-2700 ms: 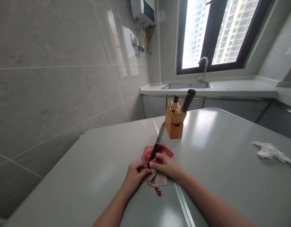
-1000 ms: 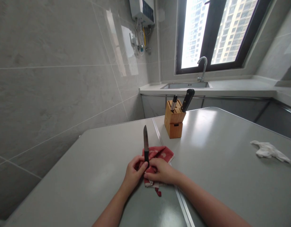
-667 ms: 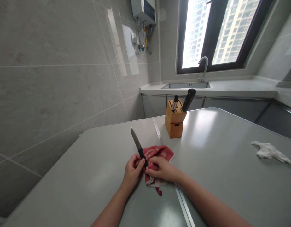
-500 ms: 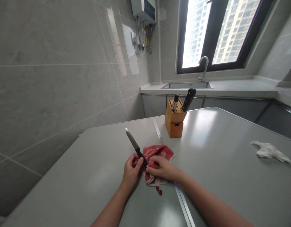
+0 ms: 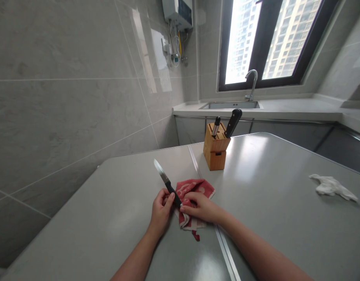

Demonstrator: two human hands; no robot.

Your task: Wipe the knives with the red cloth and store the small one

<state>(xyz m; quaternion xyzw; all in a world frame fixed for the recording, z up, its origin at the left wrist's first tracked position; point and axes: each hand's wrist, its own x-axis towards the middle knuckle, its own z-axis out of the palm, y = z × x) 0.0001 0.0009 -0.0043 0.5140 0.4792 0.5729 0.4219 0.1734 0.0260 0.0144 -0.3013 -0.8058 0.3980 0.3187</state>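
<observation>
A kitchen knife (image 5: 162, 171) with a black handle points up and to the left, its blade clear of the cloth. My left hand (image 5: 162, 207) is closed around the knife's handle, thumb on top. My right hand (image 5: 201, 208) pinches a fold of a red and white towel (image 5: 199, 187) against the butt end of the handle. The rest of the towel lies bunched on the table under and behind my right hand, with a small dark red loop at its near edge.
Behind the towel stands a wooden knife block (image 5: 217, 150) holding two black-handled tools. A crumpled white cloth (image 5: 333, 187) lies on the grey table (image 5: 109, 218) at the right. Farther back are a sink (image 5: 210, 105), a tap (image 5: 254, 84) and a tiled wall at the left.
The knife has tilted slightly, so its blade now catches more light. Both hands keep their holds, and the towel stays in nearly the same place.
</observation>
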